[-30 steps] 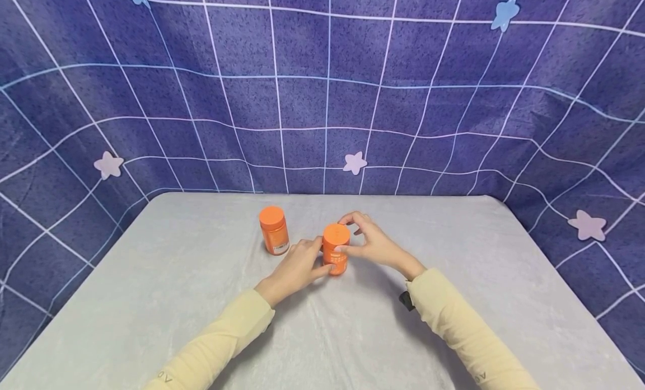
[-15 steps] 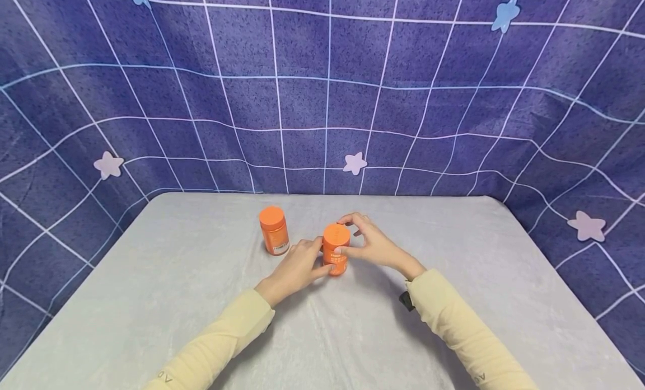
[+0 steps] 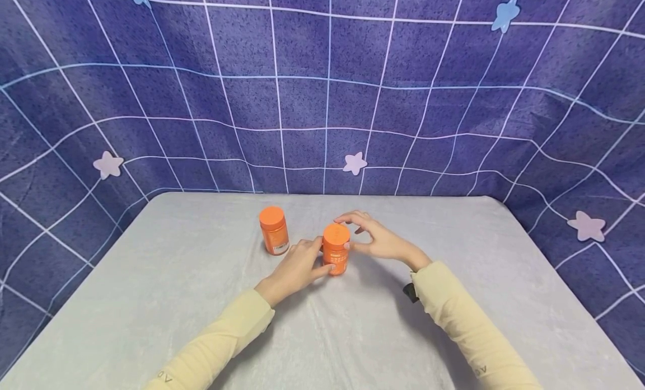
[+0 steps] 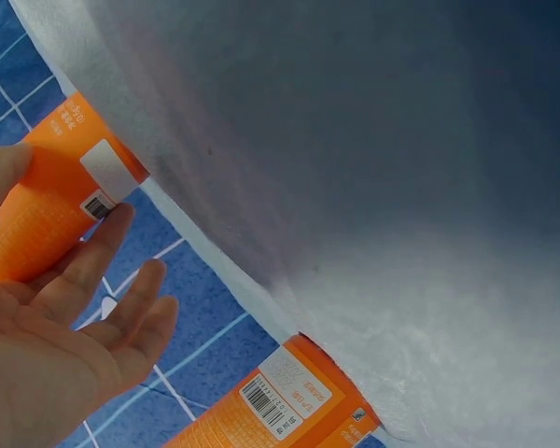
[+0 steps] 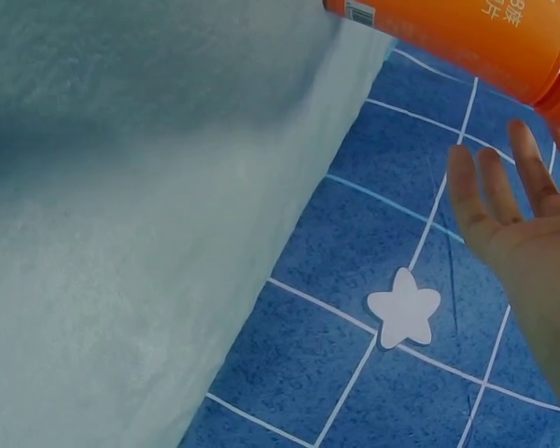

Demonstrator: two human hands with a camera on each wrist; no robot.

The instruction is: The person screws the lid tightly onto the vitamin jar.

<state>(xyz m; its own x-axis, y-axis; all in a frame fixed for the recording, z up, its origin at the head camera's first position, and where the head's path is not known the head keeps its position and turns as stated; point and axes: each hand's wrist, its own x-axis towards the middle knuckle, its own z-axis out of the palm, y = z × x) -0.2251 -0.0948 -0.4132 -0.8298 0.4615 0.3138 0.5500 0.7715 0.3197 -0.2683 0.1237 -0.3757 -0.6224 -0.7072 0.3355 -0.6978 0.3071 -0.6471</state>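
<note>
An orange screw-top jar [image 3: 336, 258] stands upright on the table between both hands. My left hand [image 3: 297, 264] grips its body low down, thumb in front and fingers behind. In the left wrist view, the other fingers of that hand [image 4: 70, 327] spread off the jar [image 4: 51, 177]. My right hand [image 3: 380, 240] is at the orange lid [image 3: 336, 234], with the index finger at its far rim and the thumb at its right side. Part of the right hand [image 5: 541, 243] shows in the right wrist view, its outer fingers apart from the jar [image 5: 476, 37].
A second orange jar [image 3: 274, 231], lid on, stands upright to the left, behind my left hand. Pale grey cloth covers the table [image 3: 151, 278]. Behind it hangs a blue grid-patterned curtain [image 3: 302, 99] with star shapes.
My right hand has shifted slightly right, and its thumb has slid from the lid's front round to its right side. The left hand and both jars have kept their places.
</note>
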